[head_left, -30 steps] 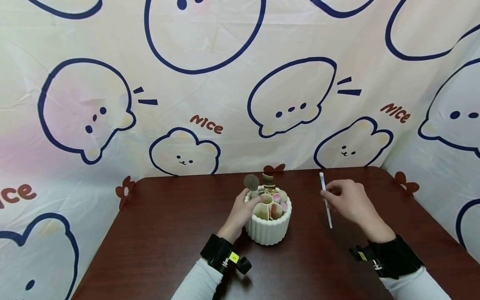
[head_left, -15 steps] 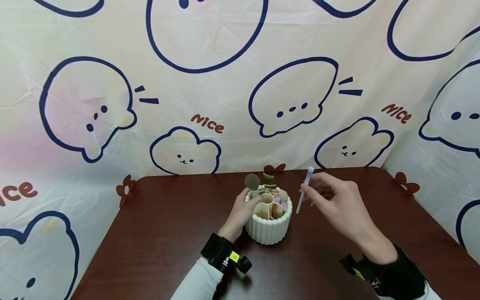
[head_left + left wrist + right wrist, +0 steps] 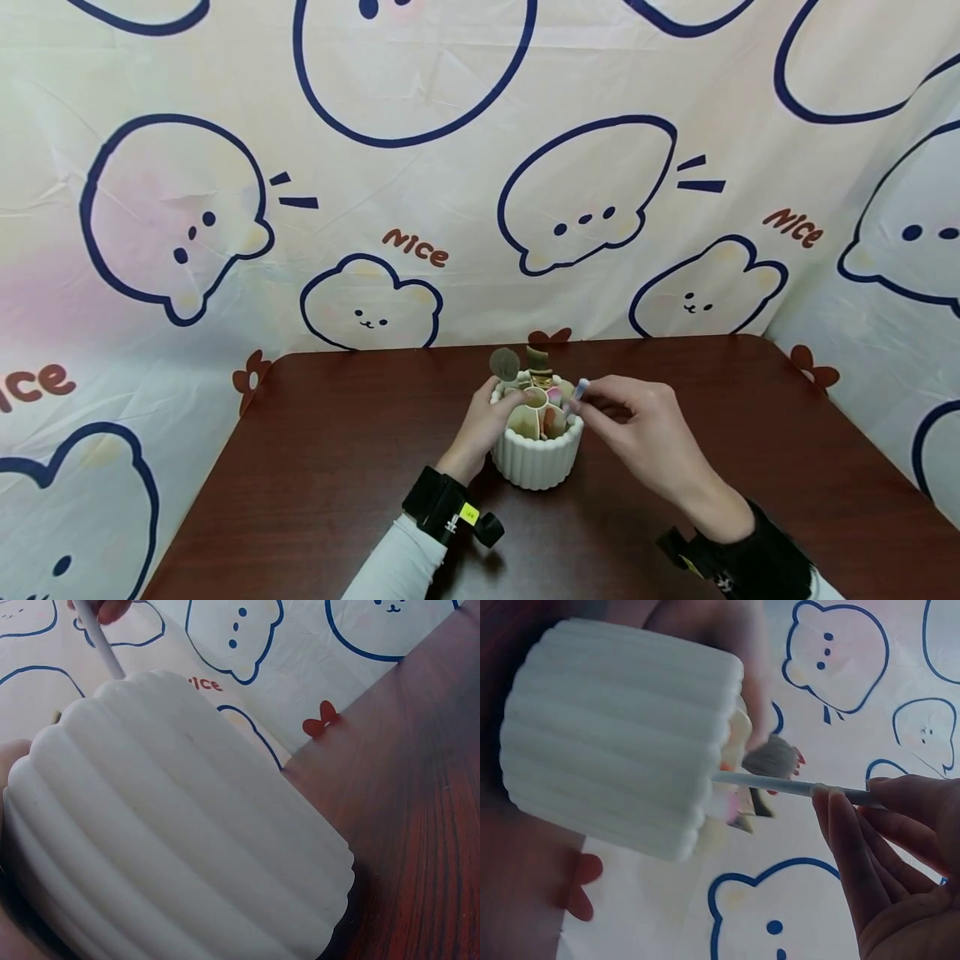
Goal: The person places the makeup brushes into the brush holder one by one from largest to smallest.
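Note:
A white ribbed round holder (image 3: 535,458) with inner compartments stands on the table. My left hand (image 3: 480,429) grips its left side, the thumb over the rim. Between thumb and fingertips my right hand (image 3: 652,437) pinches a slim white pen-like stick (image 3: 772,784). Its lower end dips past the holder's rim on the right side, tilted, as the right wrist view shows. A round grey brush head (image 3: 505,364) and a dark, gold-banded brush (image 3: 537,362) rise from the back compartments. Pink and white small pieces (image 3: 555,395) sit at the right, and a brownish item (image 3: 550,419) in front.
The dark brown wooden table (image 3: 337,467) extends around the holder. A cream cloth (image 3: 465,208) printed with blue cartoon outlines hangs behind and beside it. Black camera straps (image 3: 438,500) circle both wrists.
My right hand has lifted the stick off the table, carried it left and brought it into the holder's right side. The left hand and holder stay in place.

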